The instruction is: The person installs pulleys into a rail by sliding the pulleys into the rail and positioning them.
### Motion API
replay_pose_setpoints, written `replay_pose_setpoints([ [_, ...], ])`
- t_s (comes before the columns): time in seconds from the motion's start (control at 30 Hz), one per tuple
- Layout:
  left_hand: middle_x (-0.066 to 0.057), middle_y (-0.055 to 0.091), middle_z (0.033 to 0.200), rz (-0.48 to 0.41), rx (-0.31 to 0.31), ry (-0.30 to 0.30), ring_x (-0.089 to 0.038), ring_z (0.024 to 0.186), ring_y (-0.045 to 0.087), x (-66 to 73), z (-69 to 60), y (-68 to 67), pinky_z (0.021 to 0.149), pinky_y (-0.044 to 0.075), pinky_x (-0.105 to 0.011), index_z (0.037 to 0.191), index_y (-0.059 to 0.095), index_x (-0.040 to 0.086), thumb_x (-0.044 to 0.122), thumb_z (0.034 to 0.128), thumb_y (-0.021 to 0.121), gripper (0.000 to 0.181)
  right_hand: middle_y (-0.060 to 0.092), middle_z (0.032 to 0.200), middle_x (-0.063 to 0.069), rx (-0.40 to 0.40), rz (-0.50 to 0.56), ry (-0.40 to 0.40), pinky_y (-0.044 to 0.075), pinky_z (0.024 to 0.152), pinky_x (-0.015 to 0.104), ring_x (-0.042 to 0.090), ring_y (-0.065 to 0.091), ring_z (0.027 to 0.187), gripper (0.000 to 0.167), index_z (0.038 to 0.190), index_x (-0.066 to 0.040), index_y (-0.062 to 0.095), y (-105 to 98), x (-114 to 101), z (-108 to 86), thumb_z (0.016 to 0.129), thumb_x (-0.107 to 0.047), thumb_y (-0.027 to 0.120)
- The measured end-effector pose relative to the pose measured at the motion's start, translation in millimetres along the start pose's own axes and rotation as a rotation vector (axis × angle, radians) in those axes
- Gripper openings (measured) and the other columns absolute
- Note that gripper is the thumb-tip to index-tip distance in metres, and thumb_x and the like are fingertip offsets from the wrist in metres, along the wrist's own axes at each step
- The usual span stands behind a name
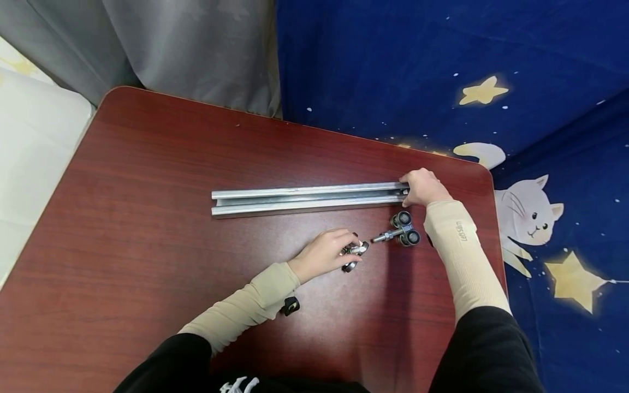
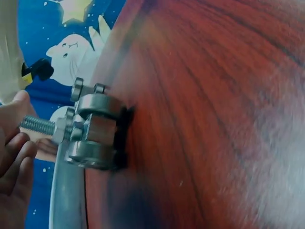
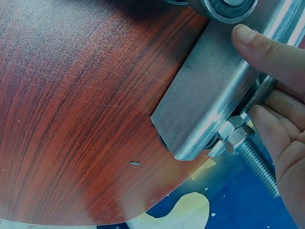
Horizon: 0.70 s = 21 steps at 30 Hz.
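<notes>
A silver C-shaped metal track (image 1: pixel 295 204) lies across the table with its slot upward. My right hand (image 1: pixel 426 188) grips its right end, the thumb against the near side wall in the right wrist view. From that end a threaded bolt with nuts (image 3: pixel 252 157) sticks out beside my fingers; the part inside the track is mostly hidden. My left hand (image 1: pixel 326 254) holds a roller trolley (image 2: pixel 93 129) by its threaded stud, wheels down at the tabletop. Between the hands, a second roller trolley (image 1: pixel 405 232) lies on its side near the track, its stud pointing left.
The reddish-brown table (image 1: pixel 147 191) has rounded far corners. Beyond its edge hang a grey curtain (image 1: pixel 196 54) and a blue curtain (image 1: pixel 368 65) with stars and a cat. A white surface (image 1: pixel 39 142) stands at the left.
</notes>
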<state>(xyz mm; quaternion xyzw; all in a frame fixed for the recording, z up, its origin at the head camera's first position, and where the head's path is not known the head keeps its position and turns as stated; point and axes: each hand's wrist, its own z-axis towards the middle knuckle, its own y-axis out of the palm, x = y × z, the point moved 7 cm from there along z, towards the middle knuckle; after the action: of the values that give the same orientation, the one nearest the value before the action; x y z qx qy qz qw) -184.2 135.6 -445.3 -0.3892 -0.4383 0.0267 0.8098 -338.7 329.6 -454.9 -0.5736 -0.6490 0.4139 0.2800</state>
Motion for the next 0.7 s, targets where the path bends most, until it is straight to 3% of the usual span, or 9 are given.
replay_pose_setpoints([
  [0.17,0.007,0.062,0.082,0.045,0.069,-0.028,-0.002,0.068,0.054,0.4,-0.4,0.3,0.064,0.046,-0.019,0.089,0.065,0.013,0.029,0.0761,0.072,0.022,0.053,0.123,0.023,0.009,0.0,-0.004,0.042,0.084,0.057,0.043,0.047,0.11,0.063,0.122,-0.001,0.056,-0.4,-0.8,0.3,0.065,-0.015,0.08],
  [0.47,0.007,0.064,0.079,0.089,0.196,0.113,-0.001,0.069,0.058,7.2,-6.2,-3.7,0.066,0.048,-0.02,0.082,0.068,0.013,0.023,0.075,0.074,0.013,0.053,0.123,0.022,0.005,0.003,-0.001,0.042,0.084,0.057,0.042,0.047,0.111,0.063,0.122,-0.002,0.056,0.2,-0.1,1.3,0.065,-0.016,0.08],
  [0.7,0.007,0.064,0.079,0.145,0.214,0.131,-0.004,0.07,0.058,9.7,-9.4,-5.6,0.065,0.048,-0.02,0.083,0.067,0.014,0.023,0.0785,0.071,0.011,0.053,0.123,0.022,0.014,-0.001,-0.006,0.042,0.083,0.057,0.042,0.048,0.11,0.063,0.122,-0.002,0.057,-0.5,0.1,-0.2,0.065,-0.015,0.08],
])
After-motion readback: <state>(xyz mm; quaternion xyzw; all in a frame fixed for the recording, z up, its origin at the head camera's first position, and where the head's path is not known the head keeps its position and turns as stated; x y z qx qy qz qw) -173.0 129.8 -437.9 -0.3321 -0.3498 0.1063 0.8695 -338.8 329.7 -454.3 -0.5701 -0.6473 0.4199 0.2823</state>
